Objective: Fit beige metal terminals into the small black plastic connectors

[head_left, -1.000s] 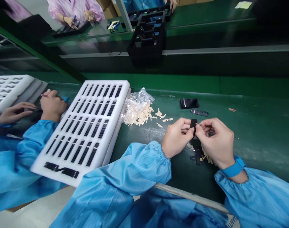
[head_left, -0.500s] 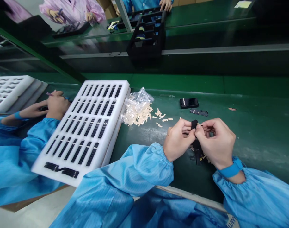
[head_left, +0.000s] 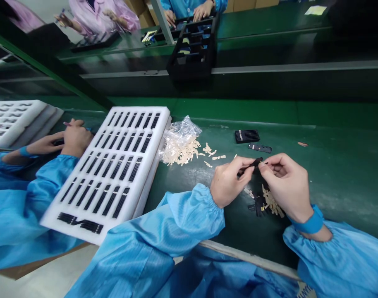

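My left hand (head_left: 229, 182) and my right hand (head_left: 285, 184) meet over the green belt, both pinching one small black strip part (head_left: 254, 163) between thumb and fingers. The part lies tilted, nearly flat. Under my hands lies a little heap of black parts and tan tabs (head_left: 266, 203). A torn clear bag of tan tabs (head_left: 179, 142) spills onto the belt to the left of my hands. A white foam tray (head_left: 114, 165) with rows of slots holding black strips sits at my left sleeve.
A ribbed black block (head_left: 247, 135) and a flat black piece (head_left: 260, 147) lie beyond my hands. A co-worker's hands (head_left: 65, 138) work at the left beside another white tray (head_left: 12, 120). A black rack (head_left: 192, 45) stands across the line, with other people behind.
The black part has turned from upright to nearly flat between my fingers. My right hand has shifted a little, uncovering more of the heap. The co-worker's hands drew together.
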Demonstrator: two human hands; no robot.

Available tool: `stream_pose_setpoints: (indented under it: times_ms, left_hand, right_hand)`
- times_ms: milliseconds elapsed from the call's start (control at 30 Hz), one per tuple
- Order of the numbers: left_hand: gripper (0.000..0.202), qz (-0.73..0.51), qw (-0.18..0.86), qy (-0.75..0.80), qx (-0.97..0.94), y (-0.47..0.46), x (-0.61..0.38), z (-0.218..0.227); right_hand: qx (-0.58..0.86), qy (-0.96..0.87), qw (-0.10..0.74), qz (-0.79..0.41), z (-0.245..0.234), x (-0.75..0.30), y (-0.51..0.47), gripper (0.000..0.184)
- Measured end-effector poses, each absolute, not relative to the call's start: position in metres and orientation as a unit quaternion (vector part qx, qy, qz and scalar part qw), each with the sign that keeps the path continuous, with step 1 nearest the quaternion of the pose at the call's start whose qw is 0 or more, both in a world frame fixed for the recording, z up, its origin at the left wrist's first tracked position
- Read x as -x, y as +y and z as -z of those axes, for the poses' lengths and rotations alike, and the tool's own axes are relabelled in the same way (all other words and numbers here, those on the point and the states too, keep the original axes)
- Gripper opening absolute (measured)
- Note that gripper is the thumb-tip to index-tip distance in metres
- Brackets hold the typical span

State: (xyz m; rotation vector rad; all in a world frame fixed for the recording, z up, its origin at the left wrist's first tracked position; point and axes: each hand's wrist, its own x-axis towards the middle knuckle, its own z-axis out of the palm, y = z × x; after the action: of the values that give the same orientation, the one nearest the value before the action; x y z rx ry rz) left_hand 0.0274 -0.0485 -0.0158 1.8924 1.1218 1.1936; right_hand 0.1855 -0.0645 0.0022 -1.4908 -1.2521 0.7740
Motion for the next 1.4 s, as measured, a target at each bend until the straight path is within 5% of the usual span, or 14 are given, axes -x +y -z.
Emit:
stream_pose_setpoints:
  times_ms: [167, 300, 400, 600, 933, 1400]
  left_hand:
    - [0.021, -0.38, 0.35, 0.449, -0.729, -0.045, -0.025, 0.011]
    - [0.02, -0.393, 0.586, 0.429, -0.565, -0.041, -0.027, 0.011]
    - [0.03, -0.403, 0.699, 0.381, -0.452, -0.037, -0.03, 0.01]
    - [0.039, -0.413, 0.701, 0.394, -0.427, -0.035, -0.03, 0.005]
    - [0.036, -0.414, 0.688, 0.377, -0.463, -0.037, -0.029, 0.005]
    - [0.044, -0.284, 0.844, 0.272, -0.363, -0.028, -0.012, -0.004]
  right_hand:
    - [0.636, -0.583, 0.453, -0.222, -0.004, -0.19, -0.063, 0.006]
    - [0.63, -0.555, 0.507, -0.196, -0.009, -0.199, -0.061, 0.022]
    - [0.606, -0.531, 0.535, -0.254, -0.011, -0.204, -0.059, 0.012]
    - [0.579, -0.575, 0.457, -0.355, -0.01, -0.199, -0.06, 0.016]
    - [0.564, -0.563, 0.469, -0.382, -0.009, -0.203, -0.06, 0.015]
    - [0.442, -0.547, 0.451, -0.549, -0.016, -0.211, -0.063, 0.029]
